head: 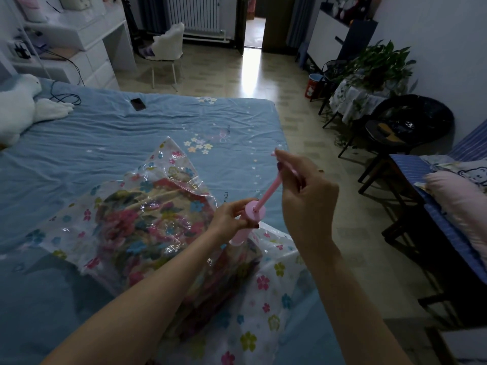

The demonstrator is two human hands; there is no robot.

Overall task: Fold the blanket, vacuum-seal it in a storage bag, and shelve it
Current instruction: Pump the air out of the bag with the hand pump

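blanket (147, 227), folded, sits inside storage bag (266, 306) on near part of bed (105, 143). left hand (232, 217) grips pink pump (250, 217) barrel, which stands on the bag. right hand (303, 188) pinches the plunger handle, drawn up. bag looks loose: air removal unfinished, shelving remains.

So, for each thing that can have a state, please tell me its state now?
Pump: upright on the bag, rod pulled out.
Bag: on the bed, blanket inside, still loose and crinkled.
Blanket: folded, inside the bag.
Left hand: grips the pump body.
Right hand: grips the pump handle.
Phone: on the bed, screen dark.
Door: open.
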